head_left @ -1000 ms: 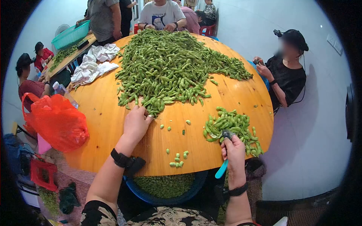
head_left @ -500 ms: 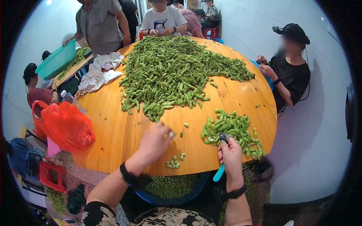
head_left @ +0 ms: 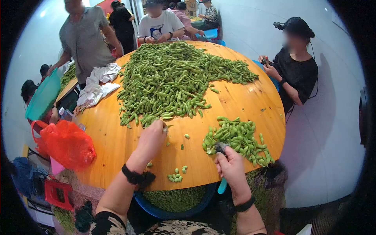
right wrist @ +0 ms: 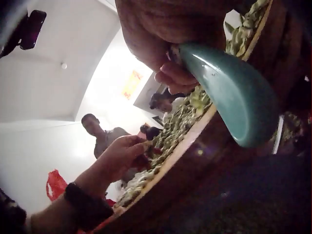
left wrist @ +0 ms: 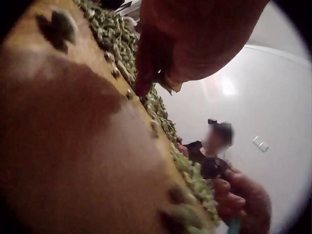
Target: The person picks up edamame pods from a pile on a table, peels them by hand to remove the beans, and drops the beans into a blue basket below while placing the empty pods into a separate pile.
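Observation:
My left hand [head_left: 152, 138] is at the near edge of a big heap of green soybean pods [head_left: 164, 78]. In the right wrist view, its thumb and fingertips pinch a small yellow-green piece, likely a pod [right wrist: 148, 145]. My right hand [head_left: 232, 162] grips a tool with a smooth turquoise handle [right wrist: 231, 95], which sticks out below the fist. A dark grey piece [head_left: 221, 147] shows at the top of this grip, close over a smaller pile of pods [head_left: 243, 137]. Several shelled beans [head_left: 175, 178] lie near the table's front edge.
A blue tub [head_left: 156, 212] of shelled beans stands under the front of the wooden table [head_left: 266, 109]. At the left are a red plastic bag [head_left: 66, 145] and white cloths [head_left: 94, 88]. A person in black [head_left: 299, 66] sits at the right; others are behind the heap.
My left hand went from the heap toward the table's middle, then back up to the heap's near edge. My right hand keeps its grip beside the small pile. A standing person moved left.

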Action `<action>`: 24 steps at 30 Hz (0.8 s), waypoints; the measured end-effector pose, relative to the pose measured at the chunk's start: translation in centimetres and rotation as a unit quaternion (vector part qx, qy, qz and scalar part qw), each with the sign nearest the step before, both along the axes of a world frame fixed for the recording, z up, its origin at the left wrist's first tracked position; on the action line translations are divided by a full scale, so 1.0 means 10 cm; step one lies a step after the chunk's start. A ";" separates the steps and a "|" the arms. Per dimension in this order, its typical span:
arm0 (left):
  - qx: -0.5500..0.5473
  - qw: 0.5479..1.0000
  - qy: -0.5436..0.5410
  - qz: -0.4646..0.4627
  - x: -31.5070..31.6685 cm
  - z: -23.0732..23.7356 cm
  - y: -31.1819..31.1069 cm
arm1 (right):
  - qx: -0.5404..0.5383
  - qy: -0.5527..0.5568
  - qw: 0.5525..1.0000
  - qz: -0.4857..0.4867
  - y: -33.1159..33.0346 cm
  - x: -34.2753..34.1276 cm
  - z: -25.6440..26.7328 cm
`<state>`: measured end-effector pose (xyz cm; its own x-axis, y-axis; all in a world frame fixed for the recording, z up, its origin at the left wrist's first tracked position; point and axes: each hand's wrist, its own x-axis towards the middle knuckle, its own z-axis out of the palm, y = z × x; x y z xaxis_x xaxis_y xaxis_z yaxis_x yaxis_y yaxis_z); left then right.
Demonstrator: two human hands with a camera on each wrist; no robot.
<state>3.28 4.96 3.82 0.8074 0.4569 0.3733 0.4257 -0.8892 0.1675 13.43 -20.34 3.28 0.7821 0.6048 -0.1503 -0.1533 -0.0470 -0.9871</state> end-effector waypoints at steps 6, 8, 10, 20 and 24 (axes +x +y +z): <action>-0.477 0.862 -0.106 -0.133 -0.03 -0.02 -0.42 | 0.016 0.055 0.995 0.083 0.41 -0.15 -0.01; -0.437 0.877 -0.097 -0.171 -0.02 -0.12 -0.42 | 0.014 0.093 0.986 0.137 0.48 -0.17 -0.01; -0.385 0.898 -0.087 -0.194 -0.03 -0.08 -0.46 | 0.023 0.099 0.986 0.131 0.50 -0.19 -0.02; -0.303 0.918 -0.117 -0.229 -0.03 -0.16 -0.42 | 0.023 0.111 0.988 0.108 0.50 -0.28 0.01; -0.294 0.917 -0.129 -0.239 -0.06 -0.10 -0.44 | 0.035 0.103 0.990 0.092 0.55 -0.33 0.04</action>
